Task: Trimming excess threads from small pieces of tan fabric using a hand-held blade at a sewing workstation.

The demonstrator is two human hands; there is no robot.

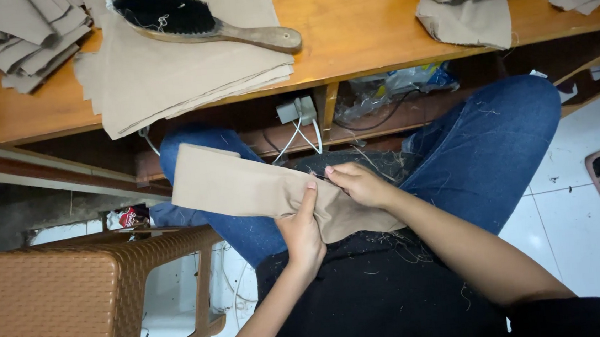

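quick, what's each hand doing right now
Left hand: closed on the tan fabric piece, thumb on top.
Right hand: fingers pinching the same piece at its edge.

The table [375, 34] edge hangs just above the knees, closing the way forward over the lap; a bare strip of table lies open right of the brush [195, 16]. Below the table's left end, a brown stool [75, 300] blocks that side; right of the table's legs, white floor [573, 190] lies open.

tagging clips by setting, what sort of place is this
Probably a small garment workshop: stacks of cut beige fabric pieces on a wooden workbench, a black-bristled wooden brush, and thread scraps on the person's lap.
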